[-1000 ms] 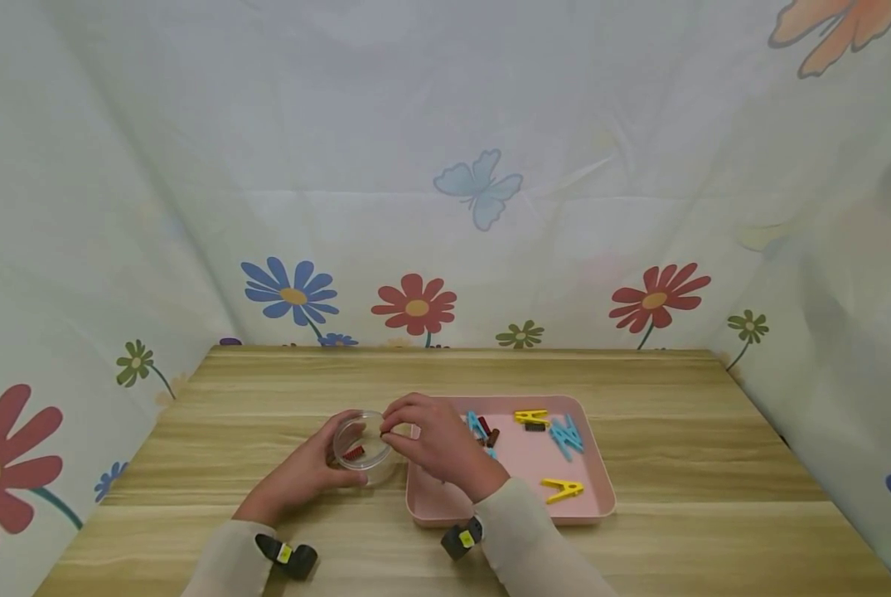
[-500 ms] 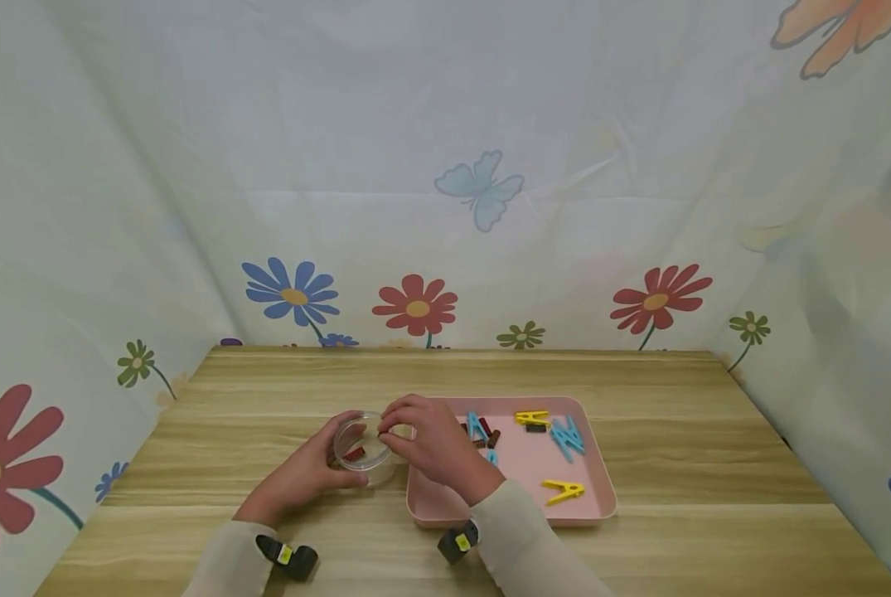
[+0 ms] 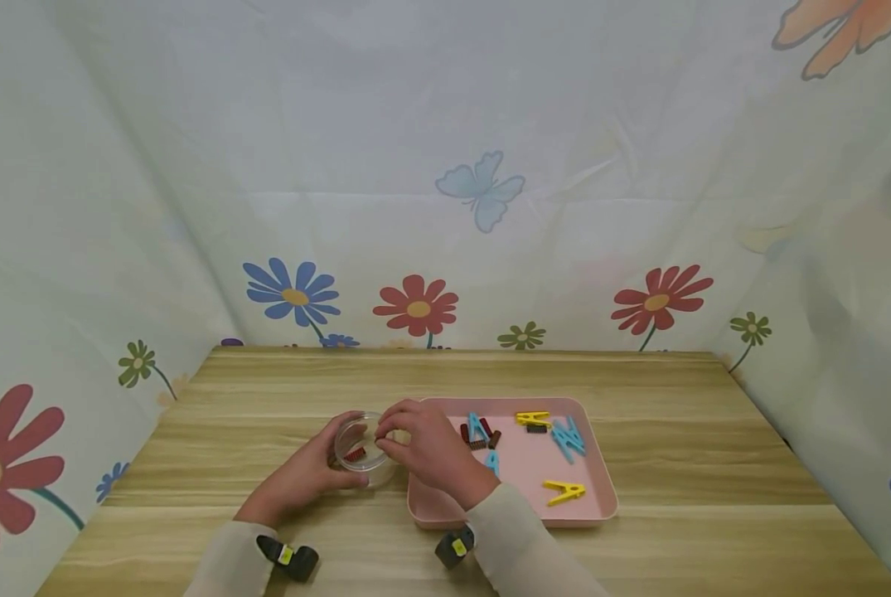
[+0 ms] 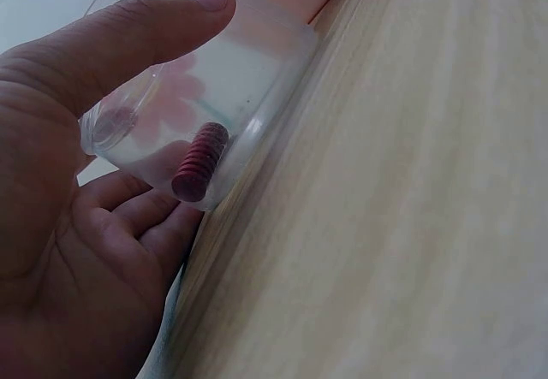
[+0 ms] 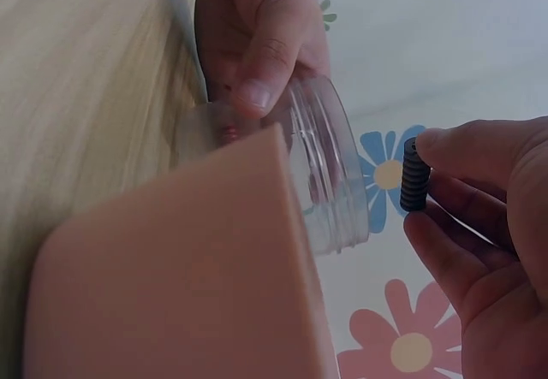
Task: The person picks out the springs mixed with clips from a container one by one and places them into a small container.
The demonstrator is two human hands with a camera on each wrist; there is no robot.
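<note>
On the table to the left, my left hand [image 3: 303, 481] grips a clear round plastic jar [image 5: 342, 182], its mouth open. Inside the jar lies a small dark red ridged cylinder [image 4: 200, 162], seen through the wall in the left wrist view. Beside the mouth, my right hand [image 3: 438, 452] pinches a small dark ridged cylinder [image 5: 415, 175] between thumb and fingers. The right wrist view shows this piece outside the jar, apart from its rim. Too little detail shows to tell what kind of piece it is.
Right of the jar stands a shallow pink tray [image 3: 523, 502], partly under my right forearm. It holds blue clothespins [image 3: 567, 438], yellow clothespins [image 3: 564, 492] and several small dark or brown cylinders [image 3: 494, 439]. A flower-printed cloth [image 3: 482, 99] stands around the wooden table [image 3: 669, 431].
My right hand has shifted slightly left and down at the jar's mouth, uncovering more of the tray's left side. The left hand and jar have barely moved.
</note>
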